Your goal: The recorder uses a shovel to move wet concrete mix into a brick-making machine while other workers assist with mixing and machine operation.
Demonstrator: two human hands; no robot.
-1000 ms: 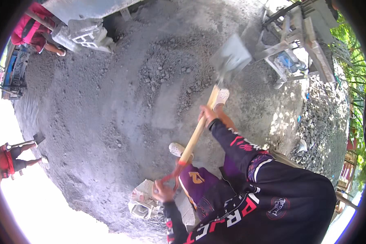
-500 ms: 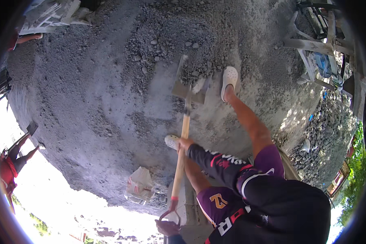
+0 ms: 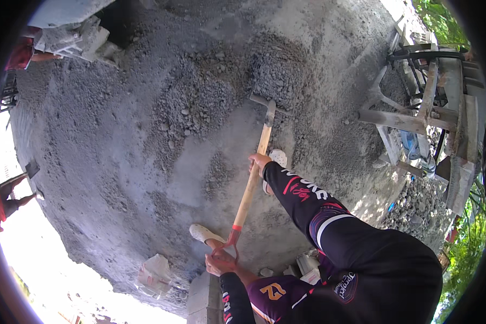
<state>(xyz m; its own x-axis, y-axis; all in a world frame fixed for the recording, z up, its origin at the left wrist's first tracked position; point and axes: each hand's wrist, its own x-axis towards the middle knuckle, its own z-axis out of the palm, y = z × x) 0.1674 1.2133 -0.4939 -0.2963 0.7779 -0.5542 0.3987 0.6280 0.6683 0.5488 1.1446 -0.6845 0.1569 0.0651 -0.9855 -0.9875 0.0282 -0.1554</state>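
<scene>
I hold a long shovel with both hands. My left hand is shut on its red D-grip near my body. My right hand grips the wooden shaft about halfway up. The metal blade lies low in a heap of grey gravel and is covered with stones. All around it spreads a wide bed of mixed gravel and grey sand. My white shoes stand on this bed, one on each side of the shaft.
A wooden frame with a black hose stands at the right, above a gravel pile. Concrete blocks lie top left near a person in pink. Another person in red is at the left edge. A crumpled bag lies below.
The shovel, raised with its blade bare a second ago, has swung down and pushed forward into the gravel heap. My view has tilted with the motion.
</scene>
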